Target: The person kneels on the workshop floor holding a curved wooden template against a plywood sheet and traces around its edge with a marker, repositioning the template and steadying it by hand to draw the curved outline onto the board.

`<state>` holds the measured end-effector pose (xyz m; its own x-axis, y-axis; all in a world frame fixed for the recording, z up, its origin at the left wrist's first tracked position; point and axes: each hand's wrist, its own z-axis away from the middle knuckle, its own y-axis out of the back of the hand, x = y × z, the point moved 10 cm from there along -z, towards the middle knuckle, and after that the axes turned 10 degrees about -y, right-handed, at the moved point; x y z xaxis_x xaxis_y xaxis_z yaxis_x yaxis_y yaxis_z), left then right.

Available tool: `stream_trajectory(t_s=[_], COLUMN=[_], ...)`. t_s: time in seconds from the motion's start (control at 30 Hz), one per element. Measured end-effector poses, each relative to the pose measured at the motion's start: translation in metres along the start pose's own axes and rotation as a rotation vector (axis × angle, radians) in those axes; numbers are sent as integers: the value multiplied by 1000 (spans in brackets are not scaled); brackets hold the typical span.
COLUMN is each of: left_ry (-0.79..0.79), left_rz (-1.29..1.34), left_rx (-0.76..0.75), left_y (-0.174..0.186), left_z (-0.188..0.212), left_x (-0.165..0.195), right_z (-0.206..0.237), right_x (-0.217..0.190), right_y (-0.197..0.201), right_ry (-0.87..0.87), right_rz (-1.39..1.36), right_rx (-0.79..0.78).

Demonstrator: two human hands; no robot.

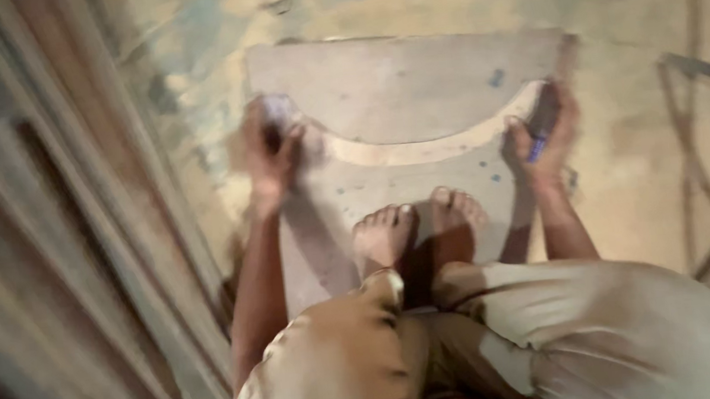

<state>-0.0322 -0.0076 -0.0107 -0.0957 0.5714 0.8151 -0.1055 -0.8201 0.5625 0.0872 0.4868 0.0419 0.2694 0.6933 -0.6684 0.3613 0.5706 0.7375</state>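
Squatting, both arms reach toward twelve o'clock: left hand at ten, fingers curled; right hand at two, loosely closed (motion-blurred).

No packages, no labels, no signs, no screens in view (picture heavily motion-blurred)

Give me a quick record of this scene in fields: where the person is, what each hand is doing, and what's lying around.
Posture: crouched, both bare feet on a flat wooden board on the floor
Left hand: at the left end of a curved wooden strip; a small pale thing at the fingers, too blurred to tell
Right hand: at the strip's right end, holding a small blue thing, maybe a pen
Left side: long wooden planks
Picture: motion-blurred
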Motion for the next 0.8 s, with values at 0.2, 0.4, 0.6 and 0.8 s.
stream_trajectory(t_s=[0.2,0.4,0.6,0.8], left_ry=[-159,-300,84,-271], left_rz=[100,108,145,68], left_rx=[96,141,70,111], left_y=[1,4,0,8], left_z=[4,7,9,8], left_x=[21,35,14,43], right_z=[-3,0,-1,-3], right_x=[5,16,8,7], right_y=[1,7,3,2], right_ry=[-124,-196,-109,-134], right_rz=[-260,-415,-248,-283], right_rx=[-24,49,-6,-26])
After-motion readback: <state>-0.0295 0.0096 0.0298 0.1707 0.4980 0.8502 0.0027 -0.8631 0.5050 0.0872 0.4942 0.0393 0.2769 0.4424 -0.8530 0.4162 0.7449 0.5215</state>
